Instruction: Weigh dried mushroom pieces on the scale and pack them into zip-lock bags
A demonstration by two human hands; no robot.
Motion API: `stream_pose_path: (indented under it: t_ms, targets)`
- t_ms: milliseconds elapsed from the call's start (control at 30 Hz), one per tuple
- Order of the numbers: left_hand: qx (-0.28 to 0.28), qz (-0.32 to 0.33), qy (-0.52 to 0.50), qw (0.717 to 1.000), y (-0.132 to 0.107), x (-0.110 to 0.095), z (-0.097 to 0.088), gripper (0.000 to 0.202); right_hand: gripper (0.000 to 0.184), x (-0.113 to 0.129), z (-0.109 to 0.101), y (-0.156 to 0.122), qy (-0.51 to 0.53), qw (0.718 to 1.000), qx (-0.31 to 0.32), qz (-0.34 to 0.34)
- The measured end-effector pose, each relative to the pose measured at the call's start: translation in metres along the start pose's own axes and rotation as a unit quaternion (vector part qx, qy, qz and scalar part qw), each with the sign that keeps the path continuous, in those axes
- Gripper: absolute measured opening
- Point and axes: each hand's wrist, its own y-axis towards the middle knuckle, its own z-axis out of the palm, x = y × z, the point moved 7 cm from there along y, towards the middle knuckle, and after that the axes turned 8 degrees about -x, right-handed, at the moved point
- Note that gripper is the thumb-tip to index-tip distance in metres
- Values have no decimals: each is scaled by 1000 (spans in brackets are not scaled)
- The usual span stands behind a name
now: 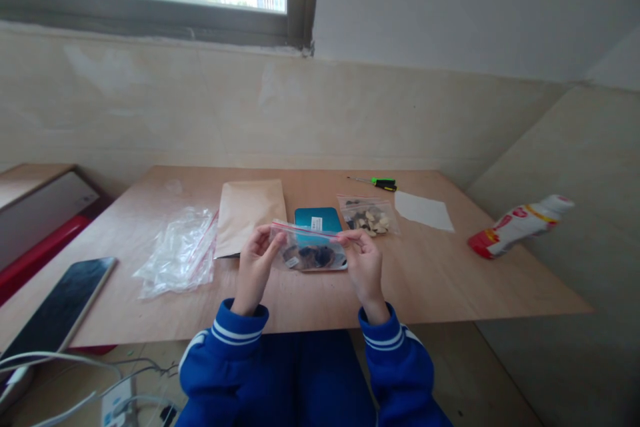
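Between my hands a clear zip bag (310, 255) with a red-edged seal hangs over the table, dark and brownish pieces lying in its lower part. My left hand (257, 263) pinches the left end of the seal, thumb against fingers. At the other end my right hand (363, 263) grips the seal the same way. Behind the bag, partly covered by it, is a teal flat box-like item (317, 215) with a white label. Just right of that lies a second zip bag (373, 217), filled with pale and dark pieces.
Left of the hands are a brown paper envelope (253, 207), a pile of clear plastic bags (177, 257) and a phone (63, 303). A screwdriver (383, 183), white paper (424, 211) and a red-white bottle (520, 227) are on the right. Cables (95, 363) run at lower left.
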Motion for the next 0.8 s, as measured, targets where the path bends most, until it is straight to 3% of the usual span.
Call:
stream_pose_path:
  t_ms: [200, 333, 400, 500, 667, 800]
  targets:
    - [-21, 4, 24, 999, 0, -8, -5, 22, 18, 14, 0, 6, -84, 991, 57, -90]
    - [-2, 26, 52, 998, -3, -19, 2, 17, 27, 44, 14, 5, -179, 955, 122, -204]
    - [22, 45, 61, 997, -5, -23, 8, 15, 22, 56, 28, 1, -191, 938, 169, -234]
    - [45, 72, 65, 994, -6, -26, 13, 13, 8, 66, 42, 1, -186, 931, 194, -245]
    - [54, 88, 85, 991, -8, -27, 13, 11, 18, 63, 51, 6, -151, 938, 234, -205]
    - [50, 91, 92, 990, -10, -29, 14, 12, 15, 64, 54, 3, -157, 930, 248, -220]
